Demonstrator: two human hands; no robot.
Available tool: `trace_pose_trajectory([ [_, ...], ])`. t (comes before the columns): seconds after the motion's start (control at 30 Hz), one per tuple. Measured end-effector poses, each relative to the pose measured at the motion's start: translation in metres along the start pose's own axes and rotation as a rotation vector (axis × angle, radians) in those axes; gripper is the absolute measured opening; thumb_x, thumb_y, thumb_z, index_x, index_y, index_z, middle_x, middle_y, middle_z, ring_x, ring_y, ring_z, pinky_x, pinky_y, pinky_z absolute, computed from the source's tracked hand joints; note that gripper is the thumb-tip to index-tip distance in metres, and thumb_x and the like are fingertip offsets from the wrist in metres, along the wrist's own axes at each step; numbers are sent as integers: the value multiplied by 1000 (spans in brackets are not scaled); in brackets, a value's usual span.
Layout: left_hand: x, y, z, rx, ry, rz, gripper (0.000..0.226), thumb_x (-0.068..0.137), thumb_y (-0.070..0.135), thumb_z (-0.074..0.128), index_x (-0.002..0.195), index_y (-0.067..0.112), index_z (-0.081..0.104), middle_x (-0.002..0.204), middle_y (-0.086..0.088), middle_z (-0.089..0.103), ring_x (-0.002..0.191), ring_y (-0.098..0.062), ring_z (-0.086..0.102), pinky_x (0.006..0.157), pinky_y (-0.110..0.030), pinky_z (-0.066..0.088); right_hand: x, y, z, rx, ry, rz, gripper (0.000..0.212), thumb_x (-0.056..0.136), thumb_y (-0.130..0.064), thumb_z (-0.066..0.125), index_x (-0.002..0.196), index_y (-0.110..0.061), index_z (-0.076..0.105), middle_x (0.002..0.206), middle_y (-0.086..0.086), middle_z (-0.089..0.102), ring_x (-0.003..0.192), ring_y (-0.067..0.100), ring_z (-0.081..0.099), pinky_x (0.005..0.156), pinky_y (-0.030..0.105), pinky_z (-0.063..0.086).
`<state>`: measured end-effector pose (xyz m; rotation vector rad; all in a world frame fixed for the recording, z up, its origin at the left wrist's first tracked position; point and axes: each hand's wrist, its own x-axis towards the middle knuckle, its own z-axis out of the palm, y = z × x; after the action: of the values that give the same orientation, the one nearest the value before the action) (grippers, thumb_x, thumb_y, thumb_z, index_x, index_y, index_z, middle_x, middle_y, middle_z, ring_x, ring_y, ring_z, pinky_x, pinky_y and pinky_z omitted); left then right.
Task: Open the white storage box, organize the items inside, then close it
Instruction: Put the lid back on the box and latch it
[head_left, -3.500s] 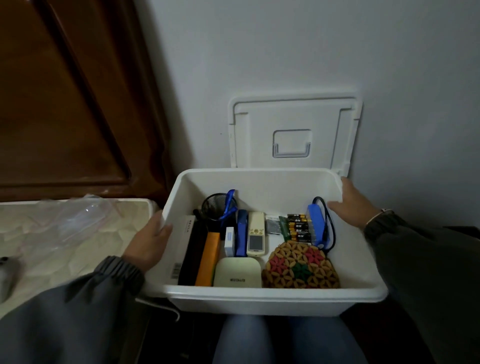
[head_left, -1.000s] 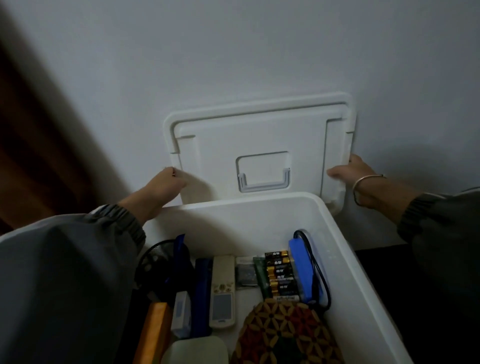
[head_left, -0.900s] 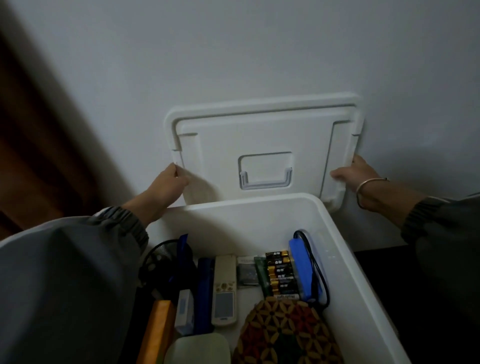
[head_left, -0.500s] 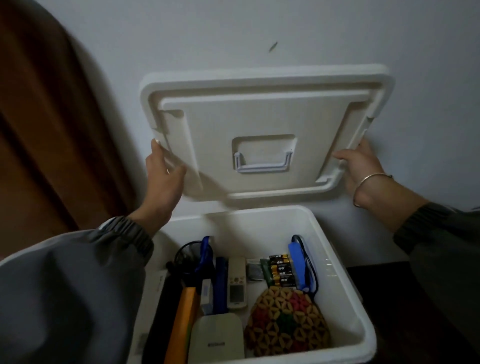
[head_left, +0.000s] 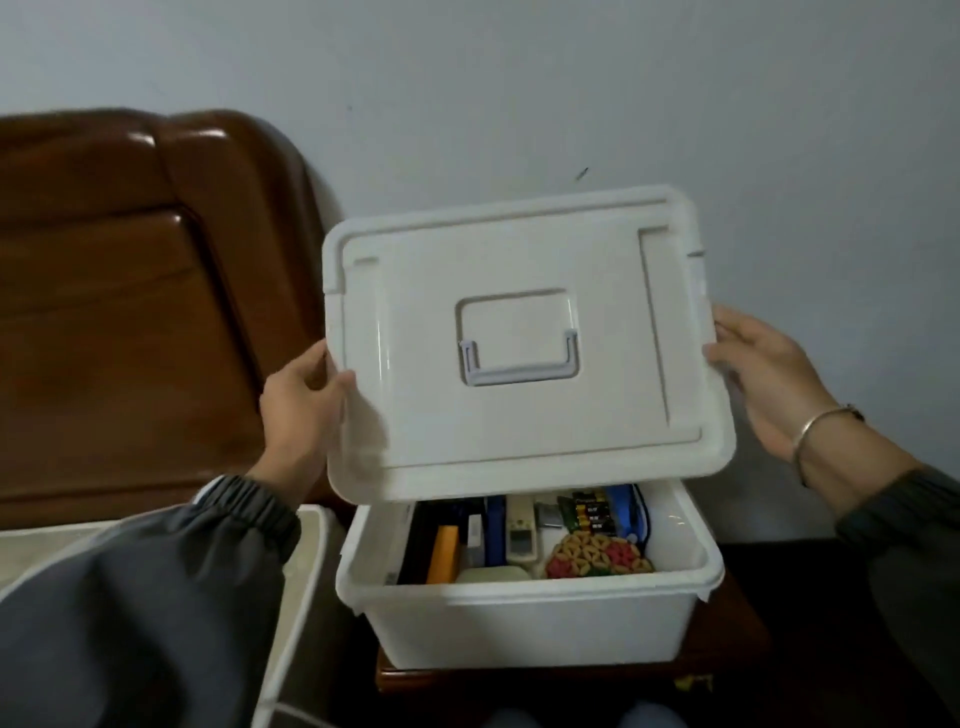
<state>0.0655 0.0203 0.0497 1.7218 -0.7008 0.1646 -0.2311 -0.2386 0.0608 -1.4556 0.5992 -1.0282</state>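
The white storage box (head_left: 519, 623) sits on the small wooden table (head_left: 467, 678), covering nearly all of its top; its lid (head_left: 415, 395) is held above the box's rear half, grey handle (head_left: 519, 366) uppermost, tilted so the near edge clears the contents; the left hand (head_left: 301, 400) grips the lid's left edge, thumb on top; the right hand (head_left: 753, 374) holds the right edge, one each side to square it for seating; inside, batteries (head_left: 592, 514), a remote control (head_left: 521, 530) and a woven patterned piece (head_left: 597, 558) lie in tidy rows, so closing seems the step in hand.
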Motion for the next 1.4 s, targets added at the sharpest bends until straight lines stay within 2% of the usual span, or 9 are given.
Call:
trace_pose_trajectory([
  [0.1,-15,-5,-10,-10,-3,-154,19,88,21,66,83,38,72,89,16,73,87,-12,70,82,-36,57,-13,14,-1,-43,7,51,35,86,4,51,108,-20,66,100,-5,70,88,14,65,80,27,53],
  [0.2,-30,-21,-10,29,-132,-228,15,93,20,58,88,16,72,88,-1,73,83,-21,68,82,-39,56,-25,30,-3,-120,-17,122,31,84,5,54,98,-19,68,97,0,70,86,22,65,83,35,51],
  [0.3,-44,-47,-6,10,-276,-293,20,95,11,52,95,-7,62,83,-16,64,78,-25,58,73,-37,49,-36,53,-5,-173,-48,220,25,82,10,54,99,-3,66,94,12,68,78,26,63,75,36,49],
  [0.5,-57,-87,9,201,-268,-299,22,90,2,45,75,4,61,68,-11,60,67,-20,51,63,-31,42,-46,94,-2,-344,-80,327,21,79,15,54,96,8,63,88,18,65,77,28,60,73,36,45],
  [0.83,-58,-106,27,305,-270,-320,32,83,-5,43,57,14,41,54,2,37,56,-15,32,52,-29,25,-26,110,6,-514,-103,371,16,80,12,53,75,-2,59,81,15,61,72,27,57,58,27,40],
  [0.97,-58,-109,31,315,-275,-306,25,87,-4,43,64,7,47,60,-3,41,58,-17,34,55,-29,26,-24,121,4,-718,-140,294,21,85,9,48,99,3,63,92,14,63,86,28,59,58,24,38],
  [1.1,-56,-117,30,325,-299,-270,19,85,-4,45,67,0,47,65,-6,37,63,-18,32,60,-31,25,-20,129,-2,-962,-175,250,43,93,-5,46,136,-5,47,128,17,57,115,31,53,84,27,39],
  [1.23,-54,-121,28,335,-306,-230,20,88,-1,48,74,13,47,74,-4,43,73,-15,39,67,-30,32,-21,136,-6,-1048,-178,225,44,96,-13,45,140,-7,41,135,15,52,122,31,49,95,29,38],
  [1.4,-59,-124,28,301,-269,-332,19,94,12,51,109,16,61,106,0,63,95,-20,55,88,-31,42,-22,142,-2,-999,-125,224,41,96,-15,44,136,-6,46,128,16,57,112,34,55,88,33,42],
])
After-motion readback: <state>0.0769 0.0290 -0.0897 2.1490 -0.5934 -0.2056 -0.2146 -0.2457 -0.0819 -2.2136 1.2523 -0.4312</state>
